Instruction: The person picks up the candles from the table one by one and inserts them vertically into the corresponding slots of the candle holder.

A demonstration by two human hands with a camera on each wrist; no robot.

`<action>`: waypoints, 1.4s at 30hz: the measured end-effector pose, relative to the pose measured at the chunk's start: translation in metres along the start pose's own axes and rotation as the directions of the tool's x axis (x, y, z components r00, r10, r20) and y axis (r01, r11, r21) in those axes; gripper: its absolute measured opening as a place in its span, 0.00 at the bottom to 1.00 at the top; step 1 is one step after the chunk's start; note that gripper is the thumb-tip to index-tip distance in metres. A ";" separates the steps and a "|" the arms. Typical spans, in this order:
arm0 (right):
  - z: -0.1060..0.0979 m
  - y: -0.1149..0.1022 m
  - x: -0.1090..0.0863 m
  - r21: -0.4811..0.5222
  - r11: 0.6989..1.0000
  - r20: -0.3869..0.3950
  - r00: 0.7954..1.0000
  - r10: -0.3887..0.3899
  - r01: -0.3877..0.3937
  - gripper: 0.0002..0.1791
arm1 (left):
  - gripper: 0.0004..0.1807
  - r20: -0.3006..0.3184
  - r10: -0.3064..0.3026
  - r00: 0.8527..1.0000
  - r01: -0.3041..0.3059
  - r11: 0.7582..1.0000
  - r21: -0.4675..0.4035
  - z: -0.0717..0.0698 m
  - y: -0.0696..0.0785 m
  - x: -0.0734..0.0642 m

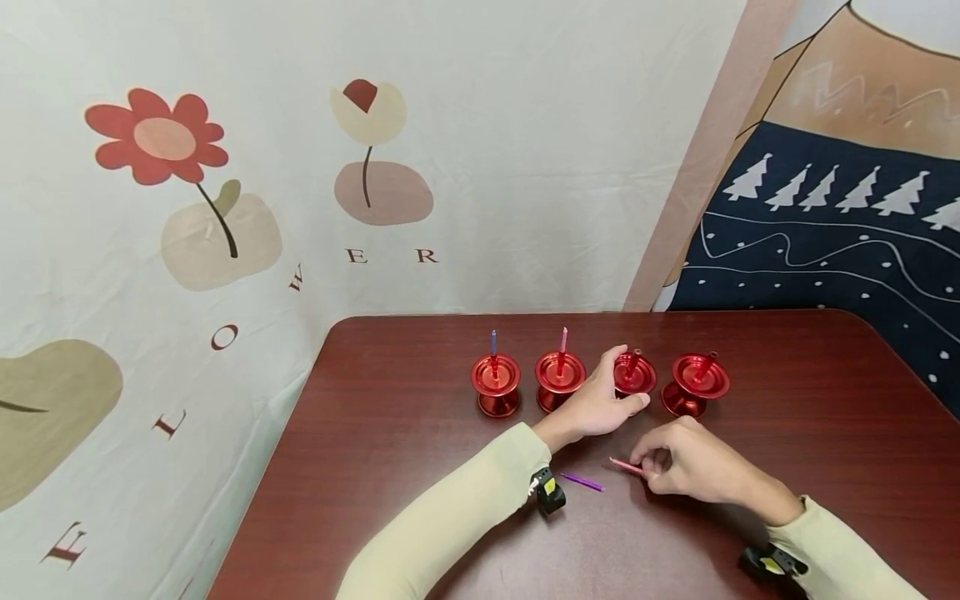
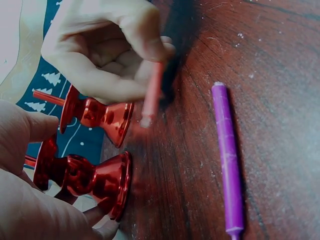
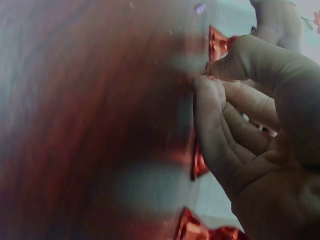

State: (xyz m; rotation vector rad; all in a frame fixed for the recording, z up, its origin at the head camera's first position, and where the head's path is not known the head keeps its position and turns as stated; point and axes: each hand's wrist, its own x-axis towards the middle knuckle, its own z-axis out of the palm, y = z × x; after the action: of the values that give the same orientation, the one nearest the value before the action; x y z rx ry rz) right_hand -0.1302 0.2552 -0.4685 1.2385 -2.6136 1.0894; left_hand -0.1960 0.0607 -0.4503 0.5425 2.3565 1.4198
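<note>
My left hand (image 1: 592,406) holds the third red metal candle holder (image 1: 637,377) from the left, thumb on its near right side and fingers around the left. No candle stands in that holder's tube. Lower right of it, my right hand (image 1: 693,462) pinches a thin pink candle (image 1: 626,466) between thumb and fingertips, just over the table. In the left wrist view the pink candle (image 2: 152,95) slants downward from the fingertips. A purple candle (image 1: 582,482) lies on the table between the two forearms.
Left of the held one, two red holders carry a blue candle (image 1: 493,342) and a pink candle (image 1: 564,340). A fourth holder (image 1: 701,377), without a candle, stands to the right. The dark wooden table (image 1: 390,467) backs onto a printed cloth (image 1: 525,208).
</note>
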 end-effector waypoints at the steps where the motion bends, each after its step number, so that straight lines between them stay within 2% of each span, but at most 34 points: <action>1: -0.003 0.001 -0.001 -0.002 1.000 -0.009 1.000 -0.012 0.012 0.20 | 0.46 -0.001 -0.002 1.000 0.002 1.000 0.002 0.000 0.000 0.000; 8: -0.023 0.000 -0.002 0.000 0.998 -0.076 0.995 -0.066 0.067 0.23 | 0.46 0.005 0.000 1.000 0.000 1.000 -0.002 0.000 -0.002 -0.001; 12: -0.034 -0.005 0.001 0.019 0.999 -0.145 0.989 -0.033 0.036 0.25 | 0.46 0.008 0.013 1.000 -0.013 1.000 -0.013 0.000 -0.003 -0.001; 16: -0.042 -0.009 0.009 -0.006 1.000 -0.235 0.972 0.017 -0.019 0.26 | 0.47 0.009 0.023 1.000 -0.023 0.999 -0.033 -0.001 -0.005 -0.001; 20: -0.048 -0.011 0.019 0.004 0.996 -0.310 0.946 0.090 -0.094 0.24 | 0.47 0.015 0.029 0.999 -0.028 0.997 -0.068 -0.002 -0.006 -0.001; 25: -0.050 -0.013 0.030 0.116 0.977 -0.359 0.910 0.208 -0.177 0.16 | 0.48 0.026 0.027 0.999 -0.024 0.994 -0.106 -0.002 -0.006 -0.002; 31: -0.050 -0.013 0.042 0.204 0.946 -0.415 0.853 0.315 -0.250 0.10 | 0.48 0.027 0.005 1.000 -0.001 0.991 -0.132 0.000 -0.006 -0.002; 37: -0.049 -0.012 0.055 0.209 0.934 -0.500 0.789 0.356 -0.289 0.07 | 0.48 0.026 -0.010 1.000 0.014 0.991 -0.132 0.001 -0.006 -0.003; 42: -0.048 -0.012 0.062 0.162 0.939 -0.552 0.761 0.342 -0.304 0.04 | 0.48 0.023 -0.011 1.000 0.013 0.993 -0.119 0.001 -0.005 -0.003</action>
State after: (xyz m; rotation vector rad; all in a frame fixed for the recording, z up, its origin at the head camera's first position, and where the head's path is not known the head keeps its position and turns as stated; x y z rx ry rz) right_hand -0.1751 0.2387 -0.4055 0.3490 -2.3510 1.3428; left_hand -0.1939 0.0582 -0.4550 0.5079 2.2373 1.5291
